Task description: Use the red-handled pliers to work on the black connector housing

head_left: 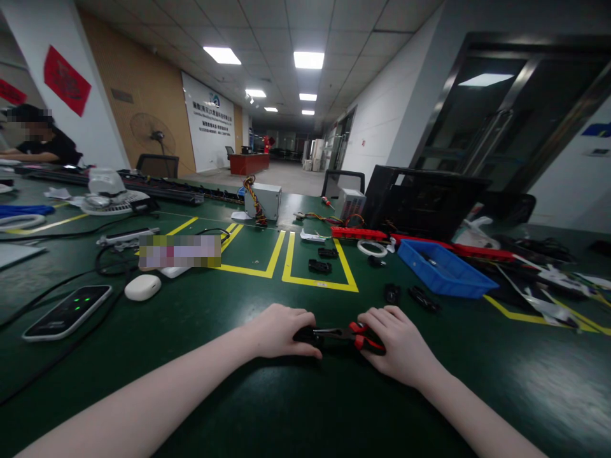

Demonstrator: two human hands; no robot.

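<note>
My right hand [398, 340] is closed around the red-and-black handles of a pair of pliers [337, 333], whose jaws point left. My left hand [286, 332] grips a small black part [305, 334] between thumb and fingers. The jaw tips meet this part or lie right beside it; the fingers hide the exact contact. Both hands are low over the green table [229, 394]. Beyond them, two black pieces [319, 266] lie inside a yellow taped outline, and two more black pieces [423, 299] rest to the right of it.
A blue tray [446, 270] stands at the right, near a black computer case [420, 203]. Power supply units [267, 200] with wires sit farther back. On the left lie a white case [142, 287], a device with green lights [69, 312] and black cables. A person [42, 143] sits far left.
</note>
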